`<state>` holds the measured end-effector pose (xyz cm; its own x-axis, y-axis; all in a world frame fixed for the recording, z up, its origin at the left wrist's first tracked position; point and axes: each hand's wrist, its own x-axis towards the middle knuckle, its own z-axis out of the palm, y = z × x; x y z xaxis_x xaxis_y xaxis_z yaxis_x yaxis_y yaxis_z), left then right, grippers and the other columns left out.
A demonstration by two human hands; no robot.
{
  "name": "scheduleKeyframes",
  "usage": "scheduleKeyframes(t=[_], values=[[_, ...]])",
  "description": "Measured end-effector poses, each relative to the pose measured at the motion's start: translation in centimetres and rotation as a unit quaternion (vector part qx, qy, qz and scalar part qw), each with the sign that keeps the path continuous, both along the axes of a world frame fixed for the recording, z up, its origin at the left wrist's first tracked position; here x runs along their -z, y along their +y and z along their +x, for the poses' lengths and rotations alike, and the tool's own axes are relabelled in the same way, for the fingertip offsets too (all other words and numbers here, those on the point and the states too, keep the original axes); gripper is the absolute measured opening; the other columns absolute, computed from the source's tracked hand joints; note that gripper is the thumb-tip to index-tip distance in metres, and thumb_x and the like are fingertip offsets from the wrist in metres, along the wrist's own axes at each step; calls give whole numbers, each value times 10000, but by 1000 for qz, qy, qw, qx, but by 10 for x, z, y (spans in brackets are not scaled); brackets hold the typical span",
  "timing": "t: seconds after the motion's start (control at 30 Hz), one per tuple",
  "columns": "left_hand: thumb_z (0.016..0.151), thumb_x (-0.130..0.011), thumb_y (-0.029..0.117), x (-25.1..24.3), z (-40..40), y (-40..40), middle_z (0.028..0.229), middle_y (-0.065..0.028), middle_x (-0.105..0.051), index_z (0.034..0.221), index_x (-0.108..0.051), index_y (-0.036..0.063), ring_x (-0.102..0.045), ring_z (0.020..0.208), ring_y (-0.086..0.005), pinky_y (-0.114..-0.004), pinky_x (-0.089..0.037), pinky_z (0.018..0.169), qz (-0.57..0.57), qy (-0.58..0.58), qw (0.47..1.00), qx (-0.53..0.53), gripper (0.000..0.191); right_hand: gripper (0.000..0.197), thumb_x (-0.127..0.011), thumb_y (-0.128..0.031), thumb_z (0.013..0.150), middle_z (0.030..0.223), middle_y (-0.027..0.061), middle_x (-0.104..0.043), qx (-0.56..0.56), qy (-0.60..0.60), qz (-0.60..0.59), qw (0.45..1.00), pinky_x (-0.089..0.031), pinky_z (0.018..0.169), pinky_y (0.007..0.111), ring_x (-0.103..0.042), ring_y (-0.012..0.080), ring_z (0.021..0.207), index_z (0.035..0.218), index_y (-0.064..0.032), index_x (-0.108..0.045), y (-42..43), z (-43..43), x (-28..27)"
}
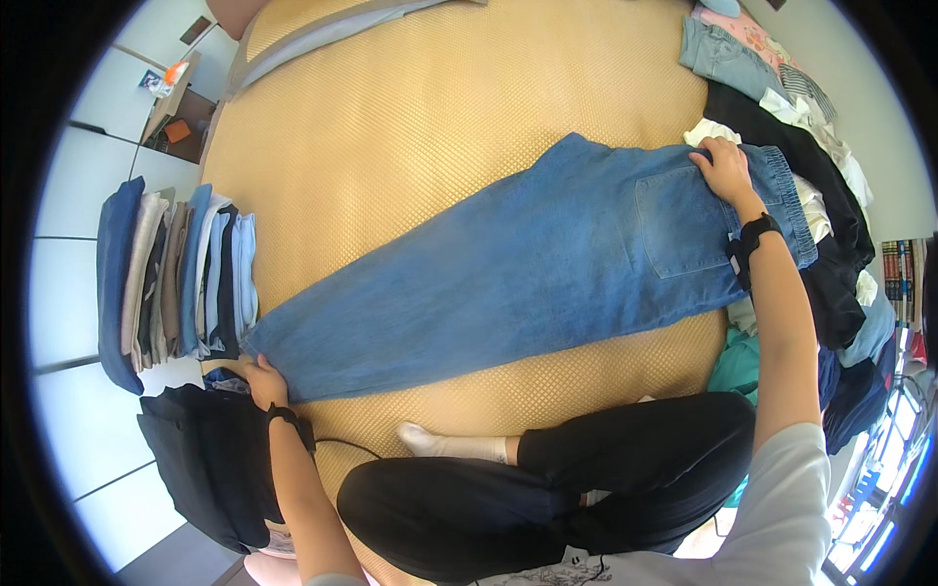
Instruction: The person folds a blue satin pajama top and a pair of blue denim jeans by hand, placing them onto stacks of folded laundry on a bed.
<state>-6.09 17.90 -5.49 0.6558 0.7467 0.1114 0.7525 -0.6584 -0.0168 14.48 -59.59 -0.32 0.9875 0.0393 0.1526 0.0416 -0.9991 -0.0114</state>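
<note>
A pair of blue denim jeans (469,271) lies lengthwise across the woven mat, legs laid together. Its elastic waistband (790,209) is at the right, with a back pocket facing up. My left hand (267,382) grips the hem end of the legs at the left, thumb on top. Near the waistband my right hand (724,172) rests on the denim, fingers at its far edge; whether it pinches the cloth is unclear. Both wrists wear black straps.
Folded clothes stand in a row (179,275) at the left, with folded black garments (205,461) nearer me. A heap of loose clothes (835,293) lies along the right. My crossed legs (542,483) are on the golden mat (410,139). A thin cable (348,444) runs by my foot.
</note>
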Motion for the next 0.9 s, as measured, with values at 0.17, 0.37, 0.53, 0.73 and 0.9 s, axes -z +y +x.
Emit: scheduleKeyframes(t=[0.17,0.37,0.53,0.73,0.9], values=[[918,-377,416,1,7,-14,969,-254,-588,961,-506,-6,-562,893,-428,-478,-441,758,-9,12,999,-28,444,188,-583,-249,809,927,95,-572,19,26,-42,999,-383,864,405,-530,274,974,929,-106,-599,14,-1,0],[918,-372,413,2,0,-7,941,-260,-592,992,-515,-7,-567,861,-435,-487,-446,736,20,-14,1000,12,449,276,-552,-211,823,1130,103,-548,-103,-81,39,991,-374,926,434,-504,275,1073,1055,-62,-564,99,-20,8],[903,-387,422,5,1,-8,940,-273,-589,999,-512,-9,-563,863,-451,-507,-436,748,4,-1,1000,17,459,530,-358,-424,916,1434,90,-284,-17,72,-80,994,-181,1062,512,-267,247,1323,1388,-192,-290,106,-24,32],[897,-373,454,-4,2,-8,932,-283,-595,976,-504,-24,-568,859,-458,-507,-438,750,-27,-27,999,29,502,541,-524,-200,846,1399,126,-334,-176,-73,-22,981,-237,1048,487,-322,282,1287,1345,-86,-347,201,-63,-1],[898,-370,456,-10,-7,-1,905,-278,-599,970,-495,-5,-573,829,-459,-504,-444,728,-41,-20,999,25,484,510,-505,-208,853,1383,177,-342,-322,-2,198,926,-246,1056,445,-330,319,1279,1293,15,-375,340,-124,-8]])
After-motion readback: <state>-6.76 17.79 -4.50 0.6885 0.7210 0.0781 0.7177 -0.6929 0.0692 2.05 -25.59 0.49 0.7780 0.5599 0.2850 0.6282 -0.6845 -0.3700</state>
